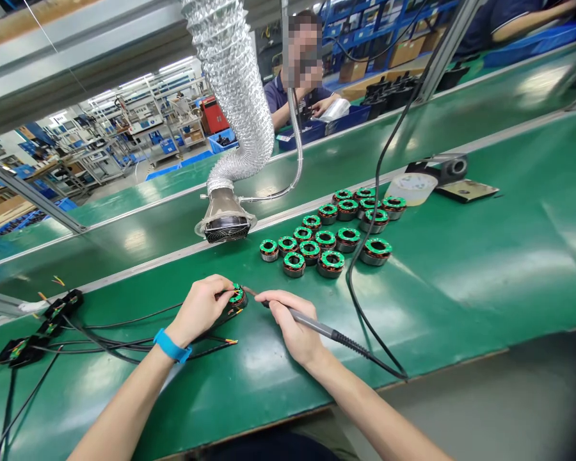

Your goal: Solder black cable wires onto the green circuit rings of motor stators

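1. A wound motor stator (pixel 238 297) is gripped closely by the left hand (pixel 200 310), fingers curled around it, above the green bench (pixel 451 307).
2. A soldering iron (pixel 307 318) is pinched in the nearly closed right hand (pixel 288 322), its tip just beside the stator.
3. Black leads (pixel 125 342) are laid to the left.
4. Further stators (pixel 326 246) are clustered beyond, near a fume extractor hood (pixel 225 218).

Surface: green tabletop (pixel 465 301), a grey metal rail (pixel 288 214) along its far edge
Middle, near far edge: cluster of wound stators (pixel 326 238), lying flat, close together
Far edge, right of them: translucent tub (pixel 411 189), black stand (pixel 441 168), dark pad (pixel 466 190)
Left edge: wired stators (pixel 22 351), black leads (pixel 120 342) trailing right
Right of middle: black cord (pixel 349 282), running toward the near edge
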Action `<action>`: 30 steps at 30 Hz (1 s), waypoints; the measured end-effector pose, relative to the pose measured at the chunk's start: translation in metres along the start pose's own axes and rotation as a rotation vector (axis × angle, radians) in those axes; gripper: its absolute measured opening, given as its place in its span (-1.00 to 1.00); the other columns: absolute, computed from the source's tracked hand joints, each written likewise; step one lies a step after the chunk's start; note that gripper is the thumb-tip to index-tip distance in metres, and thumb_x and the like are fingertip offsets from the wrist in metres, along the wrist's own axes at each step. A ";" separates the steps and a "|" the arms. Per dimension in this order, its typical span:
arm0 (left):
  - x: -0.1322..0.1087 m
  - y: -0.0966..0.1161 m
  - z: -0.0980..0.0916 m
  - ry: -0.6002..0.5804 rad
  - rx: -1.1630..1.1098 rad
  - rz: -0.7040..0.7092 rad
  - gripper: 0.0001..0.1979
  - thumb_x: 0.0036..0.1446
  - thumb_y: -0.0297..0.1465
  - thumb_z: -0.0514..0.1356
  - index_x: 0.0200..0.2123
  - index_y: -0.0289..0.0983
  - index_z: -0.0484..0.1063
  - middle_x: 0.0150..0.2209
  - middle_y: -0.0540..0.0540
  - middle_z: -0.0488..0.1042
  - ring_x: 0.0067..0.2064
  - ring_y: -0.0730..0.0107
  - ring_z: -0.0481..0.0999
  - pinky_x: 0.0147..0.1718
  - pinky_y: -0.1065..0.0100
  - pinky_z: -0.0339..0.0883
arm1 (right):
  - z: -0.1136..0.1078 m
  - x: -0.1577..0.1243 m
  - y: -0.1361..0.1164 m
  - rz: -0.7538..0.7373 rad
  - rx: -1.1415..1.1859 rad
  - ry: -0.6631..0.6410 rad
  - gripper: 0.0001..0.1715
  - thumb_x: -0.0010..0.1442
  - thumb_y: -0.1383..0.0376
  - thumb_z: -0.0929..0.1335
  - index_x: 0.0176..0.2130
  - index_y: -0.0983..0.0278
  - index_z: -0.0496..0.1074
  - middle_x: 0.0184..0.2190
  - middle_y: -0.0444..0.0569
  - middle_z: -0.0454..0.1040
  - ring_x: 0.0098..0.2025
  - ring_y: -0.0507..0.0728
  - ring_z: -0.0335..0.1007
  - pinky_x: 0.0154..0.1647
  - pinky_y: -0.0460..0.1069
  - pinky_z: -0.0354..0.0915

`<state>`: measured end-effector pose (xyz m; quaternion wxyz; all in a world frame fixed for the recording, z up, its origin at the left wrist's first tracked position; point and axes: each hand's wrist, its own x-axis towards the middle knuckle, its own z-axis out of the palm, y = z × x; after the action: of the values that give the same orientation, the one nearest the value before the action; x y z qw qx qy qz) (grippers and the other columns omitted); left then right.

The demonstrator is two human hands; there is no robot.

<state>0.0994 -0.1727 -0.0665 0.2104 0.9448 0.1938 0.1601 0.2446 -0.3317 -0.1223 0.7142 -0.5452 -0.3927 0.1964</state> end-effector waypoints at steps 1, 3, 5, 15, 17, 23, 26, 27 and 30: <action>0.000 -0.001 0.000 -0.020 0.038 0.025 -0.82 0.38 -0.44 0.20 -0.24 -0.21 0.62 -0.17 -0.12 0.68 -0.15 0.26 0.65 -0.14 0.30 0.46 | 0.000 0.000 0.000 -0.011 0.000 -0.005 -0.64 0.29 0.21 0.29 -0.29 0.15 0.69 -0.40 -0.08 0.61 -0.36 0.14 0.52 -0.24 0.02 0.42; -0.001 -0.002 0.001 -0.054 0.119 0.055 -0.78 0.43 -0.44 0.14 -0.21 -0.22 0.60 -0.16 -0.14 0.66 -0.14 0.26 0.64 -0.14 0.30 0.45 | 0.000 0.000 0.001 -0.032 -0.009 -0.019 -0.65 0.30 0.22 0.29 -0.28 0.14 0.69 -0.34 -0.09 0.65 -0.32 0.14 0.55 -0.22 0.02 0.43; 0.000 -0.004 0.002 -0.066 0.179 0.058 -0.74 0.47 -0.43 0.08 -0.20 -0.23 0.58 -0.17 -0.16 0.64 -0.15 0.25 0.63 -0.16 0.30 0.44 | 0.000 0.000 0.002 -0.038 -0.019 -0.030 -0.65 0.31 0.23 0.29 -0.28 0.14 0.68 -0.31 -0.09 0.67 -0.30 0.14 0.56 -0.22 0.02 0.43; -0.006 -0.003 0.009 0.029 -0.091 -0.009 -0.83 0.38 -0.42 0.20 -0.28 -0.23 0.57 -0.13 -0.13 0.64 -0.13 0.30 0.63 -0.14 0.32 0.46 | 0.000 -0.005 0.001 -0.106 -0.097 0.066 -0.67 0.43 0.24 0.28 -0.08 0.18 0.64 -0.42 -0.10 0.50 -0.43 0.09 0.41 -0.33 0.01 0.34; -0.009 -0.002 0.008 0.020 -0.170 -0.029 -0.84 0.36 -0.42 0.24 -0.29 -0.22 0.59 -0.12 -0.12 0.66 -0.12 0.31 0.64 -0.14 0.34 0.47 | 0.005 -0.004 0.005 -0.121 -0.127 0.012 -0.70 0.39 0.25 0.33 0.05 0.17 0.59 -0.28 -0.06 0.56 -0.29 0.12 0.51 -0.18 0.02 0.43; -0.006 -0.001 0.008 0.023 -0.251 -0.098 -0.87 0.26 -0.46 0.27 -0.35 -0.24 0.61 -0.19 -0.09 0.67 -0.20 0.34 0.65 -0.25 0.39 0.46 | 0.022 0.000 0.031 -0.131 -0.095 -0.173 -0.38 0.30 0.31 0.45 0.30 0.10 0.40 0.16 0.01 0.54 0.11 0.18 0.55 0.20 0.05 0.46; -0.001 0.000 0.007 0.005 -0.250 -0.137 -0.85 0.19 -0.51 0.27 -0.42 -0.26 0.58 -0.23 -0.08 0.66 -0.25 0.36 0.64 -0.30 0.40 0.44 | 0.026 0.002 0.039 -0.146 -0.085 -0.185 -0.37 0.31 0.34 0.44 0.31 0.08 0.39 0.18 0.00 0.53 0.12 0.17 0.55 0.22 0.05 0.45; 0.000 0.000 0.007 -0.003 -0.236 -0.134 -0.84 0.19 -0.53 0.27 -0.43 -0.26 0.58 -0.24 -0.07 0.66 -0.26 0.36 0.63 -0.29 0.40 0.44 | 0.027 0.003 0.040 -0.142 -0.096 -0.181 -0.38 0.31 0.35 0.44 0.30 0.08 0.39 0.15 0.00 0.54 0.10 0.16 0.55 0.20 0.04 0.46; -0.001 0.003 0.007 -0.017 -0.166 -0.076 -0.84 0.22 -0.55 0.26 -0.38 -0.26 0.58 -0.23 -0.07 0.66 -0.22 0.34 0.64 -0.22 0.37 0.46 | 0.027 0.002 0.039 -0.129 -0.127 -0.172 -0.38 0.29 0.37 0.44 0.29 0.10 0.40 0.09 0.01 0.55 0.04 0.16 0.56 0.15 0.04 0.48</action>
<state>0.1021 -0.1777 -0.0711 0.2956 0.9173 0.2137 0.1597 0.2313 -0.3005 -0.1556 0.6529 -0.5441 -0.4985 0.1708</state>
